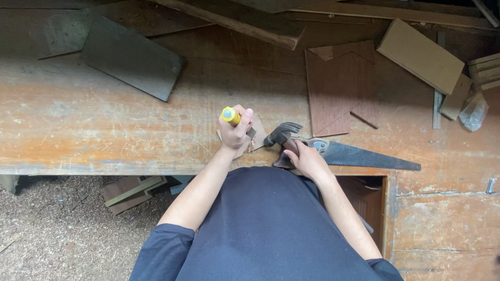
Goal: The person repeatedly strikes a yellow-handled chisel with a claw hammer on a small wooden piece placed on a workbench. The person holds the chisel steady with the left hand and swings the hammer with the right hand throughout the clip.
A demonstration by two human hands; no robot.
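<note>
My left hand is closed around a tool with a yellow handle, held upright on a small thin piece of wood at the near edge of the workbench. My right hand grips the handle of a dark claw hammer, whose head is just right of the small piece. A hand saw lies flat under and to the right of the right hand, its blade pointing right.
A reddish-brown cut panel lies behind the saw. A grey board, a tan block, long planks and offcuts line the back. A crumpled plastic bag sits at the right. Sawdust and scrap wood cover the floor.
</note>
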